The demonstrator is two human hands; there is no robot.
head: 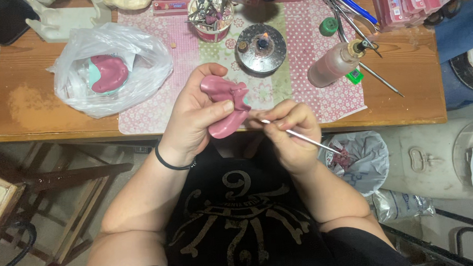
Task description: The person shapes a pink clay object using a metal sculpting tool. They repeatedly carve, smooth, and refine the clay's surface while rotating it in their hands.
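So the left hand [193, 119] is wrapped around a pink wax piece [226, 107], thumb pressed across its front and fingers curled behind, holding it up just off the near edge of the table [33, 112]. Right next to the pink piece, on its right side, the right hand [292, 133] is pinched tight on a thin metal tool [300, 137], pen-style, with the tip touching the piece's right edge and the handle sticking out past the wrist. There's a black band [171, 163] on the left wrist. Below and right of the pink piece, down off the table, sits a bag-lined bin [362, 159] with some pinkish scraps in it. Behind the pink piece, on the table, there's a pink dotted mat [150, 107], and straight back from the piece is a small round metal burner [261, 48] with a little flame going. Right of that burner lies a plastic bottle [337, 63] on its side. Left of the pink piece, well apart, is a clear plastic bag [111, 66] with another pink and teal cast inside. Farthest back, behind the burner, a cup [210, 17] stuffed with tools.
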